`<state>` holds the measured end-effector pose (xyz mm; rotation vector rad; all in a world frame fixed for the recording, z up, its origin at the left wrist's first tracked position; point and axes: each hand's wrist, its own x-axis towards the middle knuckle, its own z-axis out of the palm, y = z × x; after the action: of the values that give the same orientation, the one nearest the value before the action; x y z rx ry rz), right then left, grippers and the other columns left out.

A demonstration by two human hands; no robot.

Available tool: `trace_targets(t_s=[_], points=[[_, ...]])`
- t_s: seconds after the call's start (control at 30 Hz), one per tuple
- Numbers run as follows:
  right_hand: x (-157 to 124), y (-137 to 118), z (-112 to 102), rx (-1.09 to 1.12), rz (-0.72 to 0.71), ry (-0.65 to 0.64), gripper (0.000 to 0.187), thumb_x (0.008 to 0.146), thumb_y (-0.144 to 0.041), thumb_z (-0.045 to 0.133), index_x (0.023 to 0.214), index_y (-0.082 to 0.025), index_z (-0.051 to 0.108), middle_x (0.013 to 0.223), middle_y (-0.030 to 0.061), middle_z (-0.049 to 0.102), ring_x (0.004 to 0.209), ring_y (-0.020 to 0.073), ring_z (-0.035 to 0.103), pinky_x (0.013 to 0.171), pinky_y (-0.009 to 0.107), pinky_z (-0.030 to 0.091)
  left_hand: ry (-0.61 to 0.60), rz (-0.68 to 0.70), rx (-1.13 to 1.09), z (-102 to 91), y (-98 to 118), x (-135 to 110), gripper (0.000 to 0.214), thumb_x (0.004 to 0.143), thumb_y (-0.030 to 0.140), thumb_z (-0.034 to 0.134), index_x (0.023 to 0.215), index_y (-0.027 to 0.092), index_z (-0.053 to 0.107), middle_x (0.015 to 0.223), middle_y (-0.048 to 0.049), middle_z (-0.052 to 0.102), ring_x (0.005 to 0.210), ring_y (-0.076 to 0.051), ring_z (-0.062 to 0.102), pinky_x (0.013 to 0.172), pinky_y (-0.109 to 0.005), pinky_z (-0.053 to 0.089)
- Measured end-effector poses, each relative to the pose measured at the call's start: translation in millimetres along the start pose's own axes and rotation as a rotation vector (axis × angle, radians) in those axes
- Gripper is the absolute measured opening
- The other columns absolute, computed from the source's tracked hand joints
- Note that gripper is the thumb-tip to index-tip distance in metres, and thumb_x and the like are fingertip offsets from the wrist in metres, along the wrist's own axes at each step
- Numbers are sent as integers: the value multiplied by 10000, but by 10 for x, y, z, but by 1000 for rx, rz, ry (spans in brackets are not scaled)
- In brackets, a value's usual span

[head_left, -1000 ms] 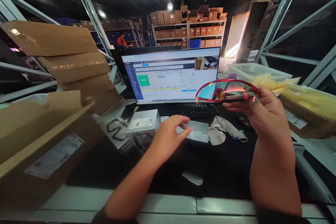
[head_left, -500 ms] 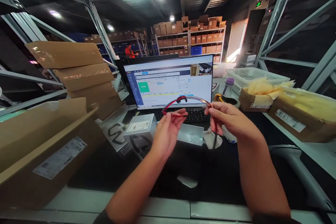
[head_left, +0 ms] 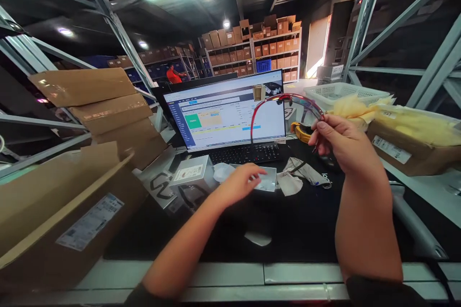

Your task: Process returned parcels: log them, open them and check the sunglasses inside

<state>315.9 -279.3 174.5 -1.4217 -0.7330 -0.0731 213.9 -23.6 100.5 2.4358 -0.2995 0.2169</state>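
Observation:
My right hand (head_left: 334, 141) is closed on one end of a pair of red-framed sports glasses (head_left: 255, 114), raised in front of the monitor. Their nose piece shows at the middle of the curved rim, and the other temple points down. My left hand (head_left: 242, 183) holds nothing, its fingers apart, over an open silver box (head_left: 268, 181). Beside it lies a whitish crumpled piece (head_left: 222, 171), and to the left stands a labelled grey box (head_left: 192, 170). A pale cloth pouch (head_left: 306, 172) with a dark band rests right of the silver box.
A monitor (head_left: 223, 124) and keyboard (head_left: 237, 154) stand behind. Cartons (head_left: 93, 220) are at left. At right are a scanner (head_left: 414, 220), yellow tape measure (head_left: 301, 132), white basket (head_left: 342, 91) and carton of yellow packets (head_left: 399, 146). A person in orange (head_left: 174, 74) is far back.
My left hand has let go of the glasses and dropped down to the silver box. My right hand has carried the glasses up and to the right. The view has shifted slightly.

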Motion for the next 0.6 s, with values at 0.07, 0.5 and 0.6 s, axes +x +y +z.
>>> trace_targets(t_s=[0.07, 0.5, 0.6], points=[[-10, 5, -24, -34, -32, 46, 316, 851, -514, 685, 830, -209, 607, 627, -14, 668, 415, 71, 513, 391, 188, 386, -176, -4, 246, 124, -20, 134, 372, 844, 95, 606, 1189, 203, 693, 1159, -106, 670, 995, -238, 660, 899, -353, 495], [6, 61, 2, -66, -29, 58, 325, 891, -536, 628, 852, -217, 579, 673, -13, 667, 461, 86, 538, 417, 204, 403, 75, 22, 84, 71, -124, 290, 218, 881, 345, 620, 809, 177, 739, 818, -43, 701, 764, -174, 617, 668, -255, 433], [-5, 61, 114, -48, -61, 86, 340, 905, -550, 604, 835, -219, 567, 691, -13, 670, 482, 86, 550, 434, 203, 413, 280, -3, -155, -161, -30, 82, 285, 874, 403, 618, 753, 168, 727, 746, -34, 676, 715, -164, 592, 649, -256, 424]])
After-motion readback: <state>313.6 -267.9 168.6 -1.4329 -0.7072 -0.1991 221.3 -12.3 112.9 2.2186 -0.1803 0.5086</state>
